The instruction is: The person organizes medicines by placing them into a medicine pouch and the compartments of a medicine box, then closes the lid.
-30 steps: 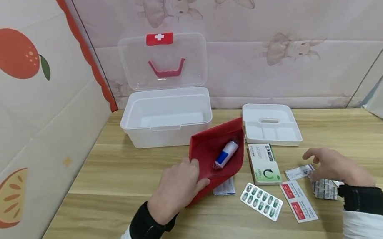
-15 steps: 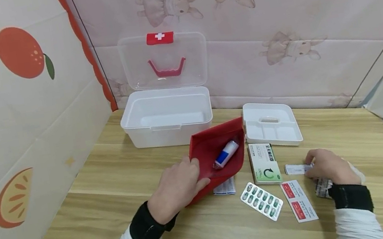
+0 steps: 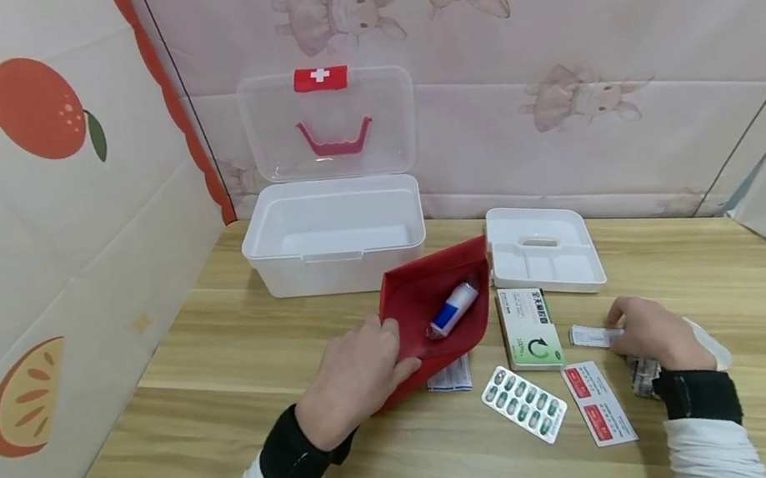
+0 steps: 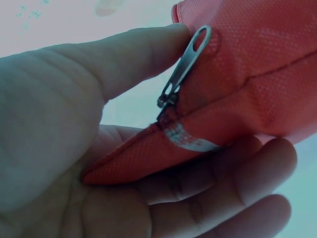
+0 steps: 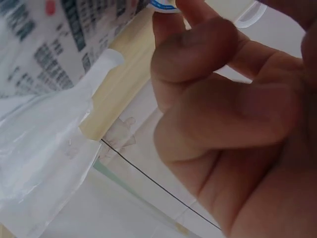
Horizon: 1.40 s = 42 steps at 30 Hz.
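My left hand point(image 3: 356, 374) grips the near edge of a red zip pouch point(image 3: 417, 377), its mouth spread wide. Inside lies a small white-and-blue tube in clear wrap point(image 3: 452, 310). The left wrist view shows the metal zipper pull point(image 4: 185, 62) beside my thumb. On the right, my right hand point(image 3: 661, 332) is low over the table, thumb and forefinger pinching the right end of a small white printed packet point(image 3: 593, 335). Its other fingers are curled in the right wrist view. Partly hidden beneath that hand lies a silver printed packet point(image 3: 644, 377), with clear plastic point(image 5: 44, 158) beside it.
An open white first-aid box point(image 3: 339, 272) with a clear lid stands at the back, a white tray point(image 3: 548, 270) to its right. Nearer are a green-and-white medicine box point(image 3: 529, 329), a capsule blister pack point(image 3: 525, 404), a red-and-white card point(image 3: 599, 403) and a printed packet point(image 3: 450, 376).
My right hand has come down and slightly left onto the small white packet, covering more of the silver one. The left hand and red pouch stay as they were.
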Tool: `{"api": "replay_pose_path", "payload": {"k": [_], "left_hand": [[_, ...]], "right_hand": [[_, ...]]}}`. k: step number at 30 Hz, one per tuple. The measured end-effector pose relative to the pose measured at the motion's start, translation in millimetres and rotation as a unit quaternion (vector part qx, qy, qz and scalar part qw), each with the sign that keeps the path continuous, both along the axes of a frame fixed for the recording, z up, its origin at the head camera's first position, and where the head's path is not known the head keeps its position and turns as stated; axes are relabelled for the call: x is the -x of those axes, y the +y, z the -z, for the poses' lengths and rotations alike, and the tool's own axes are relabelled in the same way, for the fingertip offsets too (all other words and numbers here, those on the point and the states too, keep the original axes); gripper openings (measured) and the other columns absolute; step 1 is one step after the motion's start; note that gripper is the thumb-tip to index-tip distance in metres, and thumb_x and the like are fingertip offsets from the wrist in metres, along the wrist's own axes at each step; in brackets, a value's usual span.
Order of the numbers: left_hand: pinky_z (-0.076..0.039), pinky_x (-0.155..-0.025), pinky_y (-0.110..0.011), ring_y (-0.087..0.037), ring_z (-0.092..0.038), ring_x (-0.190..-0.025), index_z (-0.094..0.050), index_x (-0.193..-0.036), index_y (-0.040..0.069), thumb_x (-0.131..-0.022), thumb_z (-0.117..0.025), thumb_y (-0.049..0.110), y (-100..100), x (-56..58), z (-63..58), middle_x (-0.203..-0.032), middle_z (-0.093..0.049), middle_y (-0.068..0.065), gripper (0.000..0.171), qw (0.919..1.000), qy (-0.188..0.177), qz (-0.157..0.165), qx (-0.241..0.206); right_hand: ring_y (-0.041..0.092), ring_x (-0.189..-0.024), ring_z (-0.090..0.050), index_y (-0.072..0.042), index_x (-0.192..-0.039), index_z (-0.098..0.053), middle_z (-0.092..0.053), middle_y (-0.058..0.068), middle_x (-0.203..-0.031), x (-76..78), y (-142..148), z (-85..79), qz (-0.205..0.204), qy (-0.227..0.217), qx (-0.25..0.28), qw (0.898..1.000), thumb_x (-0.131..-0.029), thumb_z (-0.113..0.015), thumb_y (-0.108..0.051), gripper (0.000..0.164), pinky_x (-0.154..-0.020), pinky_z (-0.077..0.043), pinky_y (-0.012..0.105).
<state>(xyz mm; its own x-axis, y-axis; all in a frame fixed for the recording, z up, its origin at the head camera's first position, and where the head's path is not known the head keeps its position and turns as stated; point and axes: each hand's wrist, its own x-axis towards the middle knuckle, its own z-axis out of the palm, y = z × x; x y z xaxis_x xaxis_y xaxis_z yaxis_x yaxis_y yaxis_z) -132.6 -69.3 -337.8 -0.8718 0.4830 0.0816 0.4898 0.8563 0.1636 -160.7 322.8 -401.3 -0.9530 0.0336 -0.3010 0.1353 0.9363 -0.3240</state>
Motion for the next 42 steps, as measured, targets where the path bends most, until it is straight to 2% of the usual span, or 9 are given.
{"api": "replay_pose_path", "payload": {"k": [4,12,20,26,29,32,36,42], "left_hand": [[-0.06,-0.063,-0.038,-0.021,-0.066,-0.071,-0.066,-0.107,-0.001,-0.084,-0.08,0.037,-0.1,-0.3,0.3,-0.096,-0.066,-0.015,0.046,1.0,0.001,-0.001,-0.001],[-0.06,-0.063,-0.038,-0.021,-0.066,-0.072,-0.066,-0.107,-0.001,-0.083,-0.08,0.036,-0.4,-0.6,1.2,-0.096,-0.067,-0.016,0.046,1.0,0.002,0.001,-0.008],[-0.06,-0.062,-0.037,-0.021,-0.065,-0.071,-0.066,-0.106,-0.001,-0.083,-0.08,0.036,-0.5,-0.6,1.2,-0.095,-0.066,-0.016,0.046,1.0,0.005,0.0,-0.006],[-0.06,-0.062,-0.037,-0.021,-0.065,-0.071,-0.066,-0.106,-0.001,-0.083,-0.08,0.036,-0.3,-0.6,1.1,-0.095,-0.066,-0.015,0.046,1.0,0.005,0.0,-0.004],[-0.06,-0.062,-0.037,-0.021,-0.065,-0.071,-0.066,-0.106,-0.001,-0.083,-0.08,0.037,-0.1,-0.5,1.0,-0.095,-0.066,-0.015,0.046,1.0,0.004,-0.001,-0.003],[-0.06,-0.062,-0.037,-0.021,-0.066,-0.073,-0.066,-0.107,0.0,-0.083,-0.08,0.037,0.0,-0.5,0.8,-0.097,-0.067,-0.015,0.046,1.0,0.002,-0.002,-0.002],[-0.06,-0.063,-0.038,-0.022,-0.067,-0.075,-0.066,-0.108,0.0,-0.084,-0.08,0.037,0.2,-0.8,0.8,-0.098,-0.067,-0.016,0.047,1.0,0.002,-0.001,-0.002],[-0.061,-0.063,-0.039,-0.022,-0.067,-0.075,-0.066,-0.107,0.0,-0.083,-0.08,0.037,0.3,-1.4,0.5,-0.097,-0.067,-0.016,0.046,1.0,0.005,0.001,-0.003]], "right_hand": [[0.027,-0.073,-0.056,0.011,-0.109,-0.062,-0.064,0.021,-0.091,0.4,-1.2,0.5,0.004,0.0,-0.002,1.0,-0.082,-0.071,-0.008,0.034,-0.062,-0.048,0.038],[0.024,-0.068,-0.055,0.007,-0.096,-0.064,-0.061,0.012,-0.079,-0.2,-3.8,0.3,0.013,0.004,-0.001,1.0,-0.088,-0.066,-0.009,0.018,-0.059,-0.044,0.034],[0.022,-0.065,-0.055,0.005,-0.101,-0.063,-0.06,0.01,-0.078,1.5,-5.8,1.9,0.007,0.022,0.02,1.0,-0.094,-0.061,-0.012,0.018,-0.054,-0.041,0.032],[0.022,-0.066,-0.054,0.005,-0.103,-0.061,-0.063,0.015,-0.083,1.7,-9.8,-3.6,0.007,0.08,0.049,0.996,-0.097,-0.058,-0.013,0.019,-0.053,-0.042,0.032],[0.022,-0.066,-0.055,0.005,-0.109,-0.059,-0.064,0.018,-0.088,1.1,-13.6,-7.5,0.017,0.116,0.053,0.992,-0.098,-0.057,-0.015,0.023,-0.052,-0.042,0.031],[0.021,-0.064,-0.054,0.005,-0.124,-0.053,-0.066,0.021,-0.092,0.3,-17.4,-9.9,0.028,0.163,0.058,0.985,-0.1,-0.055,-0.015,0.031,-0.05,-0.04,0.03],[0.017,-0.055,-0.05,0.002,-0.138,-0.043,-0.067,0.024,-0.093,-1.0,-22.1,-12.9,0.037,0.252,0.067,0.965,-0.099,-0.053,-0.011,0.043,-0.044,-0.035,0.028],[0.012,-0.045,-0.044,0.0,-0.14,-0.046,-0.068,0.026,-0.091,-1.0,-29.7,-17.4,0.055,0.354,0.071,0.931,-0.098,-0.056,-0.009,0.044,-0.038,-0.03,0.026]]}}
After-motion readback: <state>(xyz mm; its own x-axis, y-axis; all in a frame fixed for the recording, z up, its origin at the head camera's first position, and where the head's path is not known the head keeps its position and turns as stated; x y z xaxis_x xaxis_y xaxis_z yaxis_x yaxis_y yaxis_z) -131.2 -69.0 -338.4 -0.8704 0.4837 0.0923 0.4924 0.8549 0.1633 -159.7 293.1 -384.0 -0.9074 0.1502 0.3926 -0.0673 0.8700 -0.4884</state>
